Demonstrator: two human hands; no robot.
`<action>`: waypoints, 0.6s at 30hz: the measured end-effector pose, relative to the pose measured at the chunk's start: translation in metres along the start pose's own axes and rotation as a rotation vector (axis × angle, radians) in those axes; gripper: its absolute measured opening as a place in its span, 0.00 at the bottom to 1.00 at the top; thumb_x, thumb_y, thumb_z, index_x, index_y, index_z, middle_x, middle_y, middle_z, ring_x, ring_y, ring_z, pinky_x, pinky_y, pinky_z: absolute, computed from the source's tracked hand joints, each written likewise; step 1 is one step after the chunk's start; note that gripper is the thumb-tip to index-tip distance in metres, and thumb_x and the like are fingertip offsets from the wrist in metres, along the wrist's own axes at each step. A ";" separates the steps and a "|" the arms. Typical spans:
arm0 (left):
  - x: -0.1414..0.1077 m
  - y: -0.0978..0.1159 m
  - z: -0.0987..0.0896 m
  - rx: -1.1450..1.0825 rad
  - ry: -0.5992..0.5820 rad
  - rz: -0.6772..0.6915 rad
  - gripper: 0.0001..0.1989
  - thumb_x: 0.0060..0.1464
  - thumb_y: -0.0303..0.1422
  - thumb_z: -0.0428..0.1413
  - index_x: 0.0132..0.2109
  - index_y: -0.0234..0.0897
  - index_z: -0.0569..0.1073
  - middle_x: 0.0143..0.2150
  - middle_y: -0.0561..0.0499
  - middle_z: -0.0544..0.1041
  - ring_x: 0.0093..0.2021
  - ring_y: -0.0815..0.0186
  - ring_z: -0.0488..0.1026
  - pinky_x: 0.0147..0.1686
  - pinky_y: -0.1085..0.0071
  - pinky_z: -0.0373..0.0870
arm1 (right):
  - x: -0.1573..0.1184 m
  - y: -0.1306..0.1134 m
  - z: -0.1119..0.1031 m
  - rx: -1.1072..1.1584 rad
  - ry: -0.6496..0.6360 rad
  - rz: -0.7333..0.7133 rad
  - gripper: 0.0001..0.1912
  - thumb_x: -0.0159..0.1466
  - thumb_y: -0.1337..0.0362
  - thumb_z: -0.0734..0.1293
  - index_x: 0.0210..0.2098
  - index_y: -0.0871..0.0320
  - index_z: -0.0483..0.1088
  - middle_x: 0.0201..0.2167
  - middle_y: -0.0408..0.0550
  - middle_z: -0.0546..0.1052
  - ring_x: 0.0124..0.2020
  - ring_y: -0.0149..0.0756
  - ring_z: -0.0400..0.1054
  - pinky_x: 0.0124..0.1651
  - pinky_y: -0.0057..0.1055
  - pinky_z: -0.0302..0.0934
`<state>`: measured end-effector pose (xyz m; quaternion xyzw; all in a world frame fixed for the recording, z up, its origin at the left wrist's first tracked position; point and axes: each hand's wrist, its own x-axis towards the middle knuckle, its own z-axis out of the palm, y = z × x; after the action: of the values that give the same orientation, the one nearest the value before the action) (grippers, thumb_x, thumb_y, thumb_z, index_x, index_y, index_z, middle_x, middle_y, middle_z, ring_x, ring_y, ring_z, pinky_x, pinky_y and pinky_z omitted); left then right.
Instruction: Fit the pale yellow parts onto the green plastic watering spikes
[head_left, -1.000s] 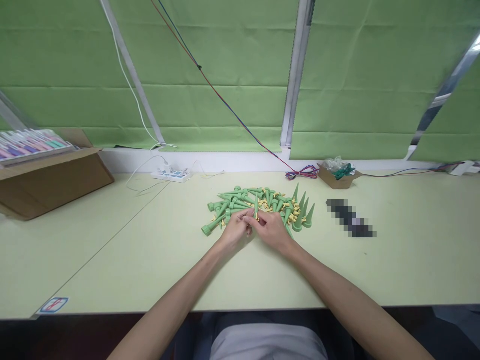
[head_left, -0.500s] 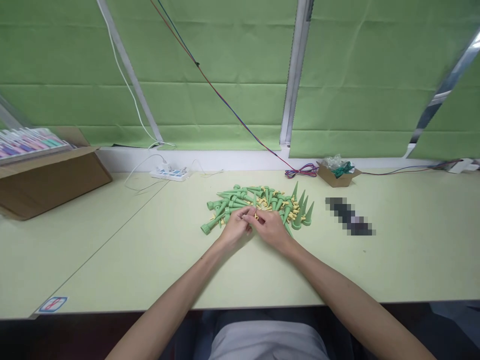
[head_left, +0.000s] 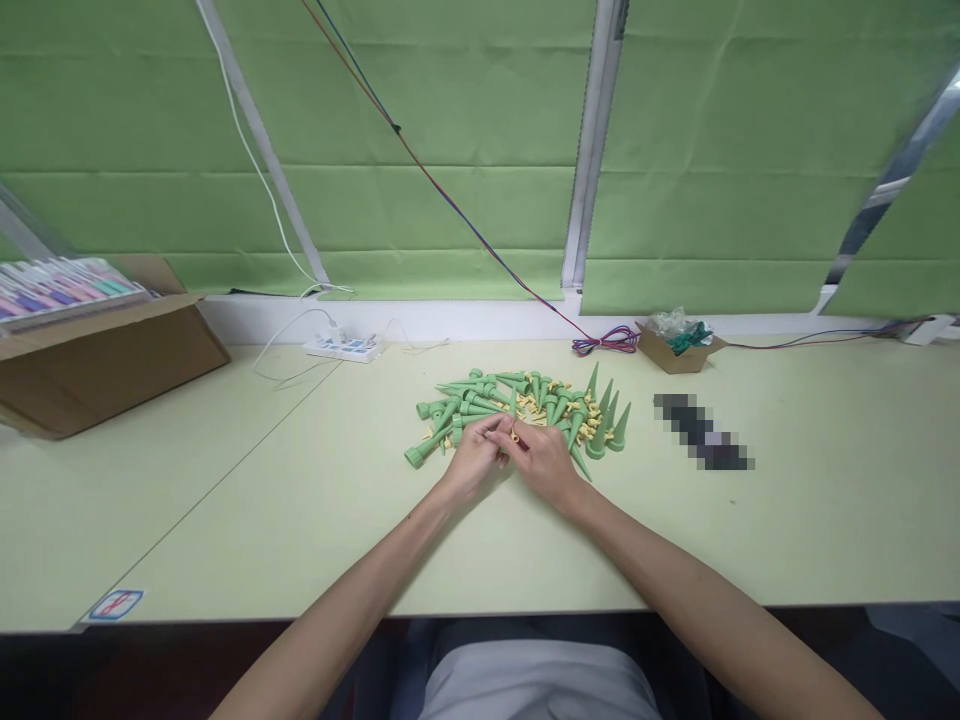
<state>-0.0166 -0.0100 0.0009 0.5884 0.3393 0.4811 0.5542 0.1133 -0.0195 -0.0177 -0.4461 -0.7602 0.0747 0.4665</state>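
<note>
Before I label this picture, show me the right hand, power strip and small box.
Right hand (head_left: 546,462), head view: back of the hand.
Power strip (head_left: 345,349), head view: top face.
Small box (head_left: 672,360), head view: outer cardboard side.

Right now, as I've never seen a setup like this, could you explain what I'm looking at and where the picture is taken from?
There's no machine here: these are someone's own bare hands, the left hand and the right hand. The view comes from one camera worn on that person's head, looking forward and down.

Both hands are closed around a green spike and a small yellow piece; which fingers grip which part is too small to tell.

Just beyond them, a pile of green spikes and yellow pieces lies on the pale table. A large cardboard box is at the far left, a small box stands back right, and a dark patch to the right is blurred out.
</note>
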 end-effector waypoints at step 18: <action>-0.001 0.003 0.003 -0.049 0.026 -0.008 0.20 0.57 0.47 0.59 0.28 0.35 0.71 0.25 0.54 0.68 0.25 0.71 0.62 0.26 0.73 0.61 | 0.000 0.000 0.002 -0.068 0.070 -0.016 0.29 0.72 0.46 0.57 0.21 0.57 0.66 0.16 0.44 0.70 0.19 0.30 0.59 0.27 0.29 0.49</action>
<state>-0.0147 -0.0126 0.0034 0.5669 0.3370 0.4948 0.5659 0.1120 -0.0187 -0.0188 -0.4581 -0.7490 0.0293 0.4779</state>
